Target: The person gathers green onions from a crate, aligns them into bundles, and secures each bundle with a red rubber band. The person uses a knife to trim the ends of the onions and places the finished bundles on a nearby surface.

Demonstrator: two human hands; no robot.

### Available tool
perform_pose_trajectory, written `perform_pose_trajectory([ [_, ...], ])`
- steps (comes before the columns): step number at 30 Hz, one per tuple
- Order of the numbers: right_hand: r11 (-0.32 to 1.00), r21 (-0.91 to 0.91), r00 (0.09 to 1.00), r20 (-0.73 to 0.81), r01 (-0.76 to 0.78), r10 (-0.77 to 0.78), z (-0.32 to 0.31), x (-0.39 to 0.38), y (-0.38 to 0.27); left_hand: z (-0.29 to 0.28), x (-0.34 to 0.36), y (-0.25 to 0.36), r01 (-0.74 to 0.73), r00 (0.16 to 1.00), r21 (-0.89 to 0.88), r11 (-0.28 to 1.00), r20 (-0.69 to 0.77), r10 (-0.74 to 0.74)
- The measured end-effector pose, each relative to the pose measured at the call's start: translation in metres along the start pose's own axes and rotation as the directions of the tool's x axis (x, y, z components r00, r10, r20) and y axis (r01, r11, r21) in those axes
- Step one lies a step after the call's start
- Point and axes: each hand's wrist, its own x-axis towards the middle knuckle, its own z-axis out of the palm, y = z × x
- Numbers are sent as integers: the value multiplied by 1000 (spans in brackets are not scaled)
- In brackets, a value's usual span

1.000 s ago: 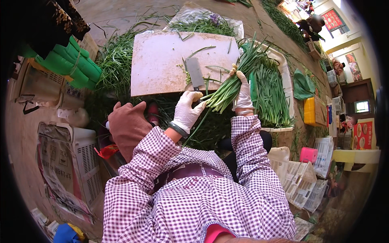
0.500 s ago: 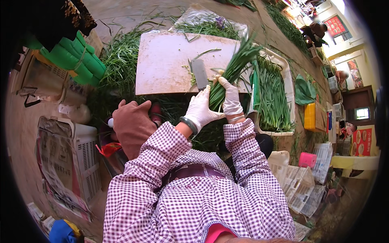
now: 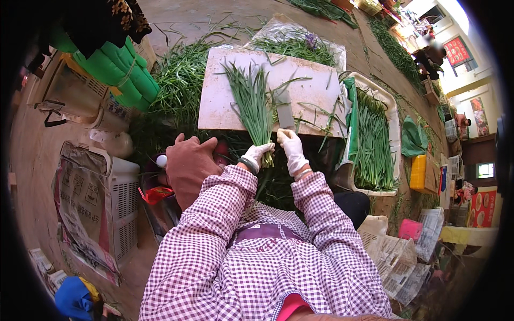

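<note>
A leafy bundle [image 3: 255,109] is crossing the pale board [image 3: 215,101], leaving 1 free strip on its left; the cleaver [image 3: 285,114] and white crate [image 3: 397,134] are obstructing the right.

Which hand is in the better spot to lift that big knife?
Probably the right hand: its fingers are at the handle end of the cleaver, though I can't see a full grip. The left hand is busy, closed around the bundle of green stalks.

The board [image 3: 326,77] is bearing a bunch [image 3: 251,101] at nine o'clock — stems [image 3: 268,159] overhanging — with a cleaver [image 3: 285,113] at five, loose stalks [image 3: 320,109] at four. Around it, the floor [image 3: 214,10] is holding greens [image 3: 187,75] at ten, plastic [image 3: 281,28] at one, a crate [image 3: 397,142] at three.
</note>
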Motion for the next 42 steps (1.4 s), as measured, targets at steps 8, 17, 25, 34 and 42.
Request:
perform_pose_trajectory([
  [8,992,-106,998,-40,-62,58,12,-16,13,-8,-6,-8,99,965,-142,985,255,-60],
  [17,984,12,984,31,-179,178,9,-21,-12,-24,4,-13,228,944,-354,907,307,-118],
  [25,986,-151,988,146,66,-43,-6,-49,-5,4,-20,10,269,872,-429,862,489,-29],
  [34,982,-70,933,307,-174,188,-11,-61,9,-4,-5,-1,108,926,-488,866,365,90],
  [42,853,-395,746,439,-341,501,-42,-94,38,-4,-13,2,83,971,-326,942,239,-2],
])
